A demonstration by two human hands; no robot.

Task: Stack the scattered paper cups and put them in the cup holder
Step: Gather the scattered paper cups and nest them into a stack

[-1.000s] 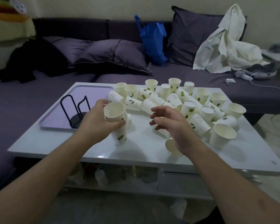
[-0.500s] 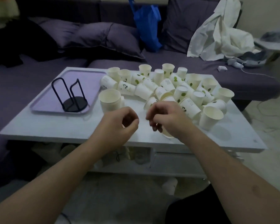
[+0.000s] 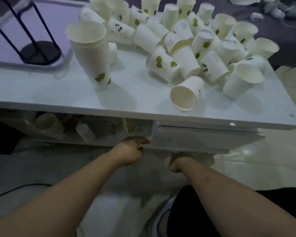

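A: Where are the hands?

B: Both below the desk (image 3: 143, 106) edge. Left hand (image 3: 129, 152) sits at the left corner of the drawer front (image 3: 203, 139), fingers reaching toward that corner; blurred, so I cannot tell whether its grip is spread or pinching anything. Right hand (image 3: 177, 162) is under the drawer's lower edge, fingers out of sight; grip state cannot be told either.

A: Cups?

B: One tall stack of cups (image 3: 91, 55) stands on the desk, leaning a little, green leaf print near its base. It stands just right of the lilac tray (image 3: 61, 19). No hand on it.

A: And the loose ones?

B: Scattered cups (image 3: 186, 36) heaped across the right and far part of the desk, some upright, many on their sides, touching one another. One lone cup (image 3: 186, 95) lies on its side near the front edge, mouth facing the viewer.

A: Holder?

B: Black wire cup holder (image 3: 36, 47) on the tray, far left, round base, upright loops. No cups in it.

A: Anything else?

B: Open shelf under the desk, left of the drawer, holds cluttered items, too dim to name. Pale floor (image 3: 263, 161) at right.
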